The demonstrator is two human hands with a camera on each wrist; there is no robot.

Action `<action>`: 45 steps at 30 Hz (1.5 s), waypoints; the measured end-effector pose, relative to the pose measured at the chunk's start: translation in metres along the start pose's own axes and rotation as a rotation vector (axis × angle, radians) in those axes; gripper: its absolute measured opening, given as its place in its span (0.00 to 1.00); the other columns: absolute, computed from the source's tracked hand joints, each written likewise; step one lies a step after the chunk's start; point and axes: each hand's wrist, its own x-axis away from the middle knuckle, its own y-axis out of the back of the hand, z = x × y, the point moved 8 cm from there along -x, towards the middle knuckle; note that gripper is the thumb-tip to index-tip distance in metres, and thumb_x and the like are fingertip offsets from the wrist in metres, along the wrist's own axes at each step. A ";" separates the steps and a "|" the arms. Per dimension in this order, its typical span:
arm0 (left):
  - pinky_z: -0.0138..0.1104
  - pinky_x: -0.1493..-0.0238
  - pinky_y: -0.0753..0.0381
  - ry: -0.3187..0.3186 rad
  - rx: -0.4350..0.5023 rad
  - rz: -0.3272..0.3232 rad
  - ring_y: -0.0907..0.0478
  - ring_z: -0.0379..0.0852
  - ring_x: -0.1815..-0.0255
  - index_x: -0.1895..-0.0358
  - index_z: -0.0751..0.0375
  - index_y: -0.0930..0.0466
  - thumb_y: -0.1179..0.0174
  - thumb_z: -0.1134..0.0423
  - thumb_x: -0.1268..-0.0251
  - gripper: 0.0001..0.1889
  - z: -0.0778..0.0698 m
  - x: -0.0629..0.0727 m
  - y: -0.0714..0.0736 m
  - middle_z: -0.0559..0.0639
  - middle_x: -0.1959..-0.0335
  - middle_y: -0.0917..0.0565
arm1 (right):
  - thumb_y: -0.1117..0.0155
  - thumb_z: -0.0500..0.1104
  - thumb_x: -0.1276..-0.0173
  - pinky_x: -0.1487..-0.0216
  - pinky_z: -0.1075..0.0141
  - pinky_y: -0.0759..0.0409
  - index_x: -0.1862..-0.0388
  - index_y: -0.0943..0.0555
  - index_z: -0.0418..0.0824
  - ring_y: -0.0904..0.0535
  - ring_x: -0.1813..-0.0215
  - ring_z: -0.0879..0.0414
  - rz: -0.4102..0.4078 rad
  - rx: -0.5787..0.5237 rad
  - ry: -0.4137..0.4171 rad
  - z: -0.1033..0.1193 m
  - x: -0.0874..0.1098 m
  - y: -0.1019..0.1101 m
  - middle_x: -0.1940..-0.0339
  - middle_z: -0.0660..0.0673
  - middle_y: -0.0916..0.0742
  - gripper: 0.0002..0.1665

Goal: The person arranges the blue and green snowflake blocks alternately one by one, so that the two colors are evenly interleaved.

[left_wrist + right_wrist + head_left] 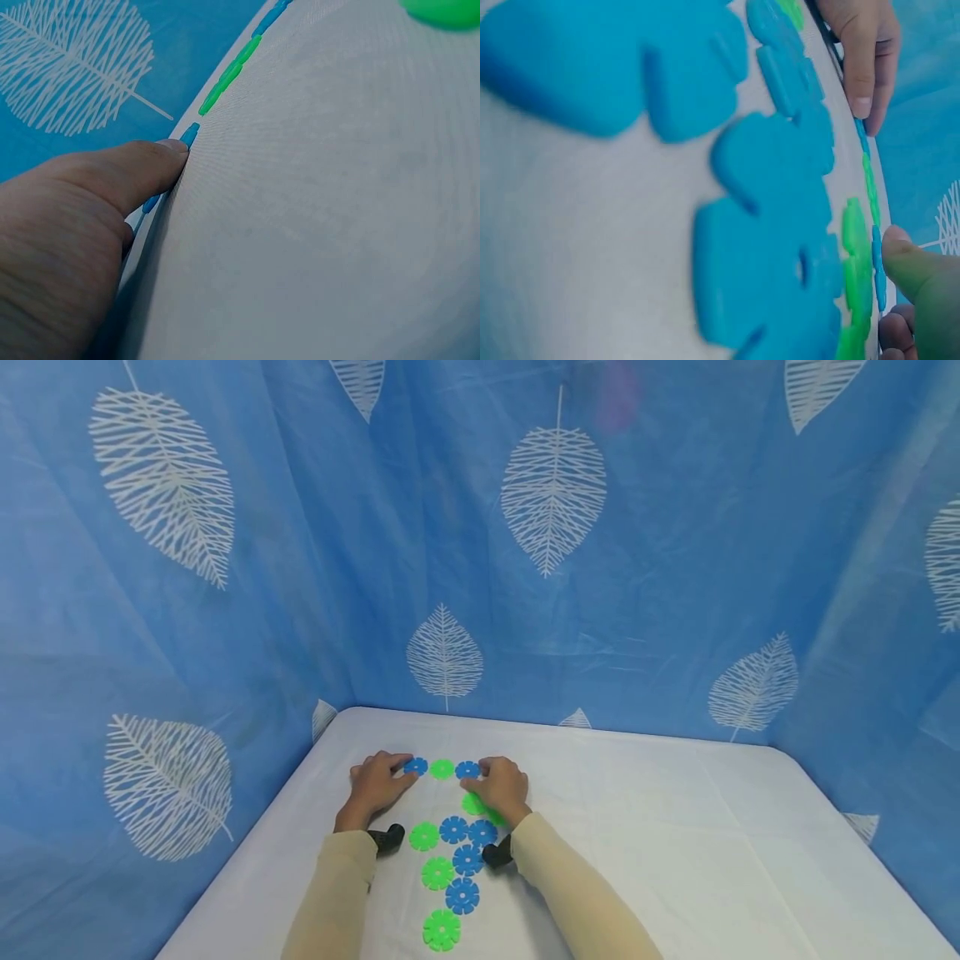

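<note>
At the far side of the white table, a row holds a blue notched plastic disc [416,766], a green disc [442,769] and a second blue disc [467,769], all lying flat. My left hand [375,783] pinches the left blue disc at its outer side between thumb and fingers; the thumb covers part of it in the left wrist view. On the other end, my right hand [501,787] grips the right blue disc by its edge. Under and beside the right hand lies another green disc [473,803], partly hidden by it.
Nearer to me, several more discs lie on the white table [675,843]: blue ones [462,896] in a chain, and green ones [441,930] to their left. A blue curtain [645,568] with white leaf prints stands behind and at both sides.
</note>
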 end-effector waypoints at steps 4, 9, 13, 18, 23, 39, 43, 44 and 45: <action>0.52 0.48 0.40 -0.006 -0.007 0.001 0.24 0.52 0.51 0.37 0.49 0.18 0.35 0.47 0.35 0.24 0.000 0.000 -0.001 0.52 0.52 0.17 | 0.25 0.57 0.40 0.43 0.48 0.24 0.47 0.13 0.39 0.16 0.49 0.46 0.018 -0.026 0.003 -0.002 0.000 0.002 0.53 0.43 0.10 0.28; 0.53 0.48 0.40 -0.004 -0.006 0.012 0.24 0.51 0.51 0.37 0.49 0.18 0.35 0.47 0.35 0.25 -0.001 0.001 -0.002 0.52 0.52 0.17 | 0.27 0.56 0.38 0.48 0.53 0.21 0.48 0.13 0.42 0.16 0.55 0.52 0.043 -0.055 0.028 -0.002 0.002 0.008 0.56 0.45 0.10 0.25; 0.53 0.47 0.41 -0.009 0.002 0.008 0.24 0.53 0.50 0.38 0.49 0.18 0.35 0.47 0.36 0.24 -0.002 0.001 0.000 0.53 0.51 0.17 | 0.29 0.53 0.35 0.51 0.53 0.19 0.47 0.14 0.42 0.15 0.54 0.51 0.066 -0.120 0.095 0.003 0.005 0.019 0.55 0.44 0.10 0.22; 0.54 0.46 0.41 -0.017 -0.001 0.010 0.24 0.56 0.46 0.37 0.50 0.19 0.35 0.47 0.35 0.25 -0.002 -0.001 0.004 0.55 0.48 0.17 | 0.31 0.53 0.32 0.49 0.51 0.20 0.44 0.15 0.42 0.16 0.52 0.49 0.069 -0.149 0.141 0.010 0.002 0.036 0.53 0.44 0.11 0.23; 0.55 0.46 0.41 -0.018 -0.010 0.016 0.24 0.56 0.47 0.36 0.50 0.19 0.36 0.47 0.34 0.25 0.000 -0.001 0.005 0.55 0.49 0.17 | 0.31 0.54 0.33 0.52 0.55 0.20 0.45 0.14 0.45 0.17 0.57 0.53 0.035 -0.127 0.145 0.016 0.000 0.054 0.54 0.46 0.10 0.22; 0.55 0.46 0.41 -0.010 -0.013 0.034 0.24 0.56 0.46 0.36 0.49 0.19 0.37 0.46 0.34 0.25 -0.001 0.001 0.002 0.56 0.47 0.17 | 0.29 0.53 0.34 0.62 0.64 0.22 0.47 0.14 0.48 0.20 0.62 0.57 -0.007 -0.170 0.232 0.021 0.017 0.091 0.54 0.46 0.11 0.19; 0.56 0.46 0.40 -0.008 -0.016 0.030 0.24 0.57 0.45 0.36 0.49 0.19 0.37 0.46 0.34 0.25 -0.002 0.002 0.003 0.56 0.47 0.17 | 0.29 0.51 0.33 0.62 0.64 0.22 0.47 0.14 0.48 0.20 0.62 0.55 -0.042 -0.216 0.237 0.020 0.017 0.106 0.56 0.46 0.11 0.18; 0.56 0.46 0.40 -0.008 -0.017 0.031 0.24 0.57 0.46 0.36 0.49 0.19 0.36 0.46 0.34 0.25 -0.002 0.002 0.003 0.56 0.47 0.17 | 0.29 0.51 0.33 0.61 0.64 0.23 0.47 0.14 0.48 0.21 0.62 0.55 -0.050 -0.225 0.231 0.019 0.017 0.109 0.56 0.46 0.11 0.17; 0.56 0.46 0.40 -0.011 -0.017 0.033 0.24 0.57 0.46 0.36 0.50 0.19 0.36 0.46 0.34 0.25 -0.002 0.002 0.003 0.56 0.47 0.17 | 0.30 0.51 0.33 0.60 0.64 0.23 0.47 0.14 0.49 0.21 0.61 0.55 -0.056 -0.236 0.225 0.018 0.018 0.113 0.56 0.47 0.11 0.17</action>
